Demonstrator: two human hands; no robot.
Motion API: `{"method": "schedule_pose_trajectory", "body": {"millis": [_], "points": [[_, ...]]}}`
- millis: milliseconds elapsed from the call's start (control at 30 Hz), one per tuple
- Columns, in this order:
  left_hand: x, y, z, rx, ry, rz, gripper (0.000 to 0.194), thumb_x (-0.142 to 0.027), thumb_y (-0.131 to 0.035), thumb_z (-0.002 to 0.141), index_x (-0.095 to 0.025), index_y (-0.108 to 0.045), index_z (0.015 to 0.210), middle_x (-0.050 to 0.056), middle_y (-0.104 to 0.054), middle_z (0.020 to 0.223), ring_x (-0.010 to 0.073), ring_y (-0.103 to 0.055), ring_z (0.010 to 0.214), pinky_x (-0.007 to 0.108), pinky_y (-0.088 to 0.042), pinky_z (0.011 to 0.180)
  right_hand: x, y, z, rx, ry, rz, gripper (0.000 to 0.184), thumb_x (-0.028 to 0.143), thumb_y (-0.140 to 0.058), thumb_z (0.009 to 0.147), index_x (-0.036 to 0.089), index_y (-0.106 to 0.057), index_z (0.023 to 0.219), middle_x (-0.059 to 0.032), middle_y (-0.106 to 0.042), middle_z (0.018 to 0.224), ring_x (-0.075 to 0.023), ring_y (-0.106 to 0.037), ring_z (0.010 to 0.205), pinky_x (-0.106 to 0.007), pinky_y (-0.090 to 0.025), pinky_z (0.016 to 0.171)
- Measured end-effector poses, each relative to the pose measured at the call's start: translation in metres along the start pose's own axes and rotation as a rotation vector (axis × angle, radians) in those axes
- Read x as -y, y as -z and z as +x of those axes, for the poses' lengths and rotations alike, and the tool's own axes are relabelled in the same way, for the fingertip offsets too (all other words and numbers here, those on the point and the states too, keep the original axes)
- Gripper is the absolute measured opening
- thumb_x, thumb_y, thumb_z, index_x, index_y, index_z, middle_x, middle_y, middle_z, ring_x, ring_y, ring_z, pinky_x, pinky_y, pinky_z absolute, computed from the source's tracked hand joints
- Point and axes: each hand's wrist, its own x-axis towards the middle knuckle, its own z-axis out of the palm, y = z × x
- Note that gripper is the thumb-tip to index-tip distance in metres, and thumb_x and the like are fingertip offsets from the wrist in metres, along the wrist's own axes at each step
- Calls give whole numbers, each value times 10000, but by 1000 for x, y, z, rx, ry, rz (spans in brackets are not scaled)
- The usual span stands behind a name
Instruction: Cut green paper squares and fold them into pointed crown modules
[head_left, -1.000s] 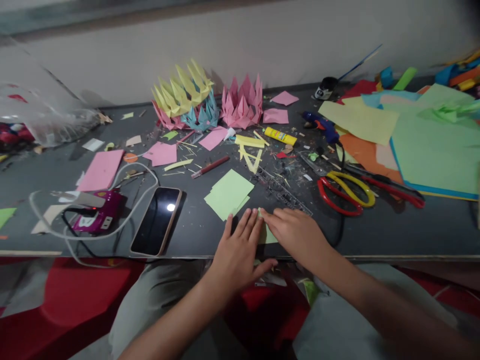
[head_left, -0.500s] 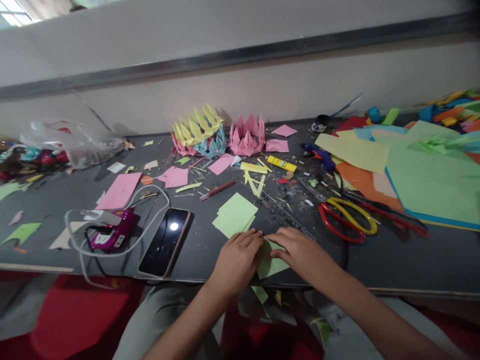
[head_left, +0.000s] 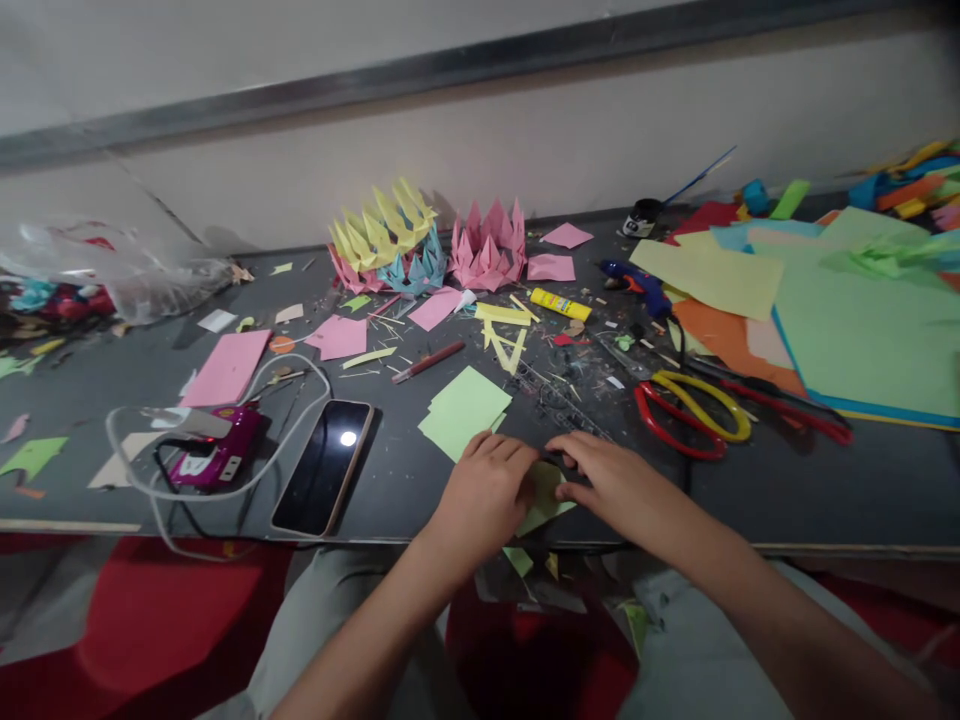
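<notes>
A small light green paper (head_left: 546,505) lies at the table's front edge between my two hands, its left part hidden. My left hand (head_left: 487,488) is closed over its left side, fingers bent down onto it and thumb mostly out of sight. From the other side my right hand (head_left: 604,478) curls around the far right edge, with the thumb at the paper and fingertips near the left hand. Just beyond my left hand rests a stack of light green paper squares (head_left: 466,405). Any fold in the sheet is too hidden to make out.
Right are red-and-yellow-handled scissors (head_left: 694,415), a blue glue gun (head_left: 637,285) and colored sheets (head_left: 870,320). Left are a phone (head_left: 322,468) and a purple adapter (head_left: 217,450) with cables. Behind stand folded paper crowns (head_left: 489,250), a yellow glue stick (head_left: 560,303) and a brown pen (head_left: 429,361).
My left hand has moved further over the green paper, covering more of it. My right fingers have curled and drawn slightly right. The view has tilted down a little.
</notes>
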Motion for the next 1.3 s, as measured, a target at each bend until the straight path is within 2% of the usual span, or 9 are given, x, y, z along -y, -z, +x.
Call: {"method": "schedule_pose_trajectory", "body": {"millis": [233,433,567,700,767,833,967,1133,1300], "points": [[2,6,4,70,145,-131,312,-74,-554,730,-187,-581,1020,40,-645,965,218,-574,930,375,-440,811,-5,1,1,1,61,2,164,136,-619,744,196,-566,887,-35,-589,911,-195,-554,905,-325,-431,791],[5,14,8,123,221,-240,100,-102,-574,732,-178,-629,767,22,-642,772,179,-583,732,302,-432,677,2,7,6,11,55,67,93,137,-578,772,196,-531,826,-24,-578,868,-176,-529,855,-295,-409,735],[10,15,7,16,313,-467,96,-85,-553,745,-175,-585,750,-9,-611,704,131,-566,657,227,-410,593,3,9,11,-23,-67,212,66,266,-571,791,203,-561,807,5,-595,737,-144,-535,677,-250,-381,594],[13,10,3,-98,425,-600,79,-167,-596,763,-176,-520,745,-40,-557,635,110,-543,586,204,-411,550,0,4,14,-209,-117,317,184,368,-537,808,195,-576,761,27,-564,604,-119,-500,543,-230,-350,522],[12,7,0,-97,396,-519,70,-139,-590,767,-178,-533,752,-33,-578,665,118,-559,620,215,-426,579,1,0,16,-271,-118,299,181,365,-558,796,192,-583,753,25,-580,606,-116,-504,532,-227,-352,516],[10,5,-3,-79,328,-337,67,-111,-570,781,-178,-571,775,-5,-610,744,144,-577,697,249,-446,641,2,-4,18,-304,-95,197,138,323,-580,788,191,-596,752,14,-604,637,-125,-529,559,-231,-360,528],[9,-2,-7,-84,180,-32,99,-138,-534,831,-170,-627,835,48,-615,883,194,-569,844,323,-470,764,4,-12,19,-361,17,-39,70,178,-563,802,197,-619,763,-11,-655,775,-159,-593,733,-252,-411,644],[10,-10,-12,-113,62,46,138,-155,-507,861,-156,-624,935,48,-632,1034,193,-560,951,328,-469,847,-4,-16,13,-412,327,-176,157,136,-499,848,173,-649,870,-39,-691,904,-171,-608,844,-280,-460,764],[11,-13,-14,-113,34,64,191,-172,-467,887,-148,-591,1030,42,-632,1107,190,-555,1005,349,-458,875,-16,-12,7,-329,508,-304,260,139,-428,888,136,-636,1044,-80,-667,1073,-186,-602,969,-323,-486,850]]}}
